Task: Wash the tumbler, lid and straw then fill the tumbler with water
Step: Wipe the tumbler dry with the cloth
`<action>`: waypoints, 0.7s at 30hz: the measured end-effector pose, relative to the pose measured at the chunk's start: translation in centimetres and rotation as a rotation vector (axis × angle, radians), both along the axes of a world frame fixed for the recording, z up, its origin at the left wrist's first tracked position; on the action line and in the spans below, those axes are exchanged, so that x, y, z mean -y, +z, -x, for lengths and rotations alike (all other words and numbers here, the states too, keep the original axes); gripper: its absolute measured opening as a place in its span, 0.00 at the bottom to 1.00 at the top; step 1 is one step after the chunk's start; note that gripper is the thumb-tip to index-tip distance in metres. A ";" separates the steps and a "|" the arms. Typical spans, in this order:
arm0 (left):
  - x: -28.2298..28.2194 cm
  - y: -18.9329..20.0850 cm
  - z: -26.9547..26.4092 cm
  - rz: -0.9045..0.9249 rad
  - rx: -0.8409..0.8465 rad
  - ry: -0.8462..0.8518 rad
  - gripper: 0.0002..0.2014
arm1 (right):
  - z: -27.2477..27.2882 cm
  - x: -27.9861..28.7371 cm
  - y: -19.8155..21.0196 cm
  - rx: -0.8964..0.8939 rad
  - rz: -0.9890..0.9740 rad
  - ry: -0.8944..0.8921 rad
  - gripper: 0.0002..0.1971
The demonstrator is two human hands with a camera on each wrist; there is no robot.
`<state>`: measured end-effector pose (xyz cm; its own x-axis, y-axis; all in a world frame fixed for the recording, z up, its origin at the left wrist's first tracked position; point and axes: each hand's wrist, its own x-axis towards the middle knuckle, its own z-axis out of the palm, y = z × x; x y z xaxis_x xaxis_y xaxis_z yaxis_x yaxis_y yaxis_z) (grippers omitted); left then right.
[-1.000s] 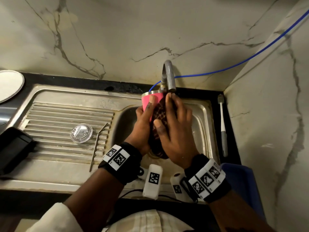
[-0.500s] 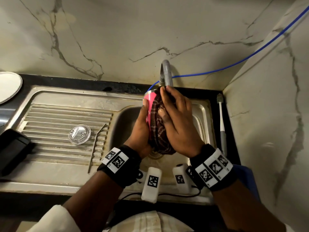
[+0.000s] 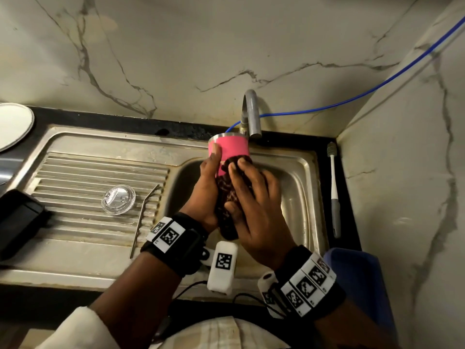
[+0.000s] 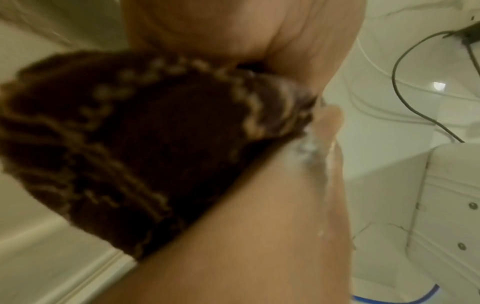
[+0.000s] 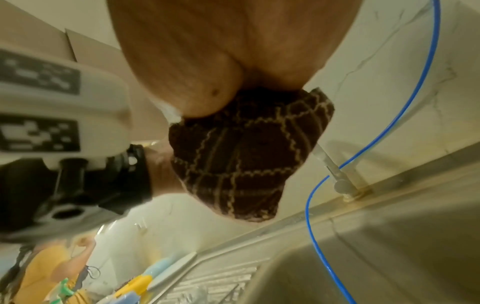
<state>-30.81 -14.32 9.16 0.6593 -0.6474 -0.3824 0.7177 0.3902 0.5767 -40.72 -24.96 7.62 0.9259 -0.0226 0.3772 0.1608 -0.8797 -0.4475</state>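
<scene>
A pink tumbler (image 3: 230, 149) with a steel rim is held over the sink basin (image 3: 299, 197), just below the tap (image 3: 251, 114). My left hand (image 3: 207, 187) grips its left side, thumb up near the rim. My right hand (image 3: 251, 195) presses a dark brown patterned cloth (image 3: 226, 197) against the tumbler's lower body; the cloth (image 4: 145, 148) fills the left wrist view and shows as the cloth (image 5: 246, 156) under my palm in the right wrist view. The clear lid (image 3: 118, 199) and the metal straw (image 3: 143, 217) lie on the ribbed drainboard.
A long-handled brush (image 3: 334, 187) lies on the dark counter right of the sink. A blue hose (image 3: 352, 102) runs from the tap along the marble wall. A black object (image 3: 17, 217) sits at the left, a white plate (image 3: 12, 124) at the far left, a blue bin (image 3: 359, 280) at lower right.
My right hand has slid the cloth down from the tumbler's rim toward its base, so the pink upper part now shows. The left hand keeps its grip.
</scene>
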 end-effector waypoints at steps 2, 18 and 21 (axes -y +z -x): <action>-0.1 -0.1 0.4 0.032 -0.056 -0.028 0.35 | 0.4 0.7 -0.4 0.039 0.052 0.042 0.29; 0.4 0.3 1.1 -0.041 0.028 0.005 0.29 | -4.6 2.9 2.3 -0.024 -0.326 -0.136 0.31; 0.4 1.1 0.6 0.003 0.011 -0.005 0.29 | -2.9 1.1 2.1 0.060 -0.159 -0.118 0.30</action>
<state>-31.44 -14.75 10.30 0.6601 -0.6519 -0.3733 0.7134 0.3884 0.5833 -37.80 -26.07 9.67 0.8892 -0.1934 0.4146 0.0912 -0.8131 -0.5749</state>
